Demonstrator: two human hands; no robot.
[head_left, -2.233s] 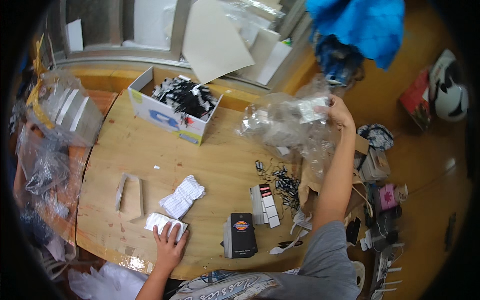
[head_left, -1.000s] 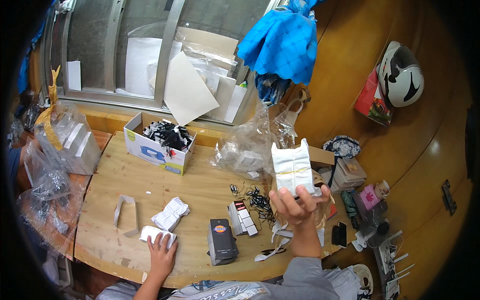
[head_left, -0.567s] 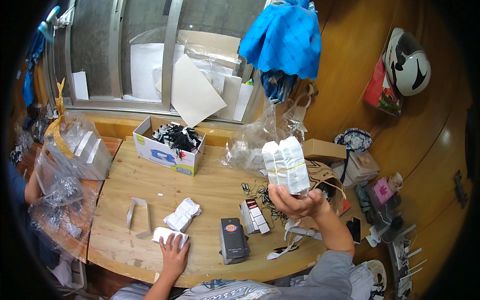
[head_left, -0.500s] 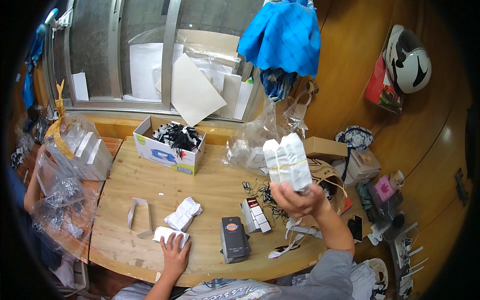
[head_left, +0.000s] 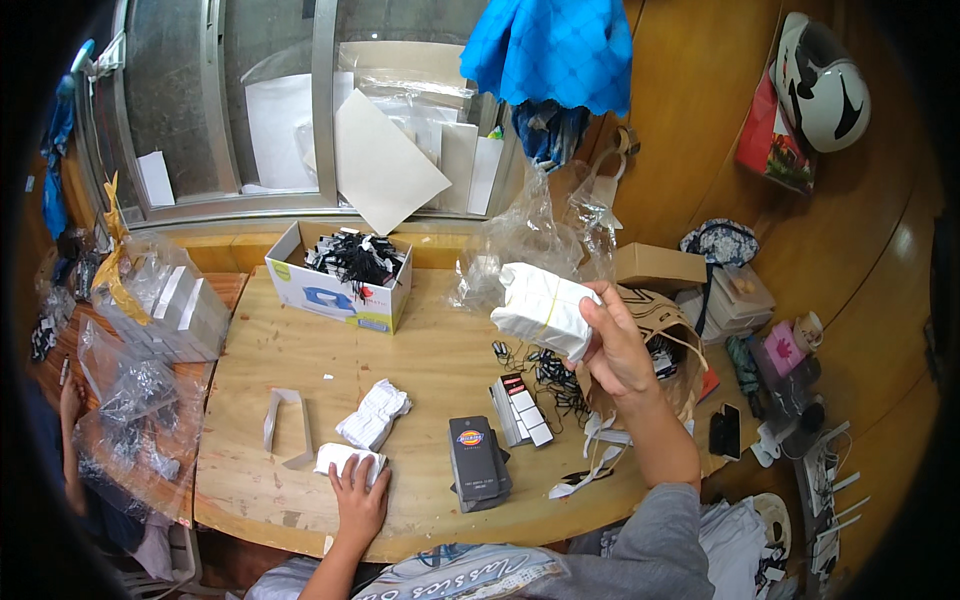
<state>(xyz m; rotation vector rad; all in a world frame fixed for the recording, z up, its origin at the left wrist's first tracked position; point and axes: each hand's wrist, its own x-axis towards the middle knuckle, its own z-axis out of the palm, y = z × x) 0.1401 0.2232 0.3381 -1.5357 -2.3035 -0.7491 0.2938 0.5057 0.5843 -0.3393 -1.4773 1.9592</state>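
Raised above the right half of the table, my right hand (head_left: pixel 622 345) is closed on a white paper-wrapped bundle (head_left: pixel 545 308) with a thin band around it. My left hand (head_left: pixel 360 503) lies with fingers spread on a small white paper packet (head_left: pixel 345 459) near the table's front. Just beyond that packet is another crumpled, lined white bundle (head_left: pixel 374 413). An upright, bent strip of card (head_left: pixel 290 430) stands to its left. Between my hands sits a stack of dark printed cards (head_left: pixel 478 465). Beside it is a stack of white, black and red tags (head_left: pixel 522 412).
A white carton (head_left: pixel 340 290) full of black-corded tags stands at the back. Black cords (head_left: pixel 560 378) lie near a brown paper bag (head_left: pixel 640 372) on the right. A phone (head_left: pixel 725 432) rests at the right edge. At left, another person's hand (head_left: pixel 72 390) is near clear plastic bags (head_left: pixel 135 420).
My right hand has turned the banded bundle from upright to a sideways tilt, a little lower. My left hand stays on its packet. The whole view has shifted slightly.
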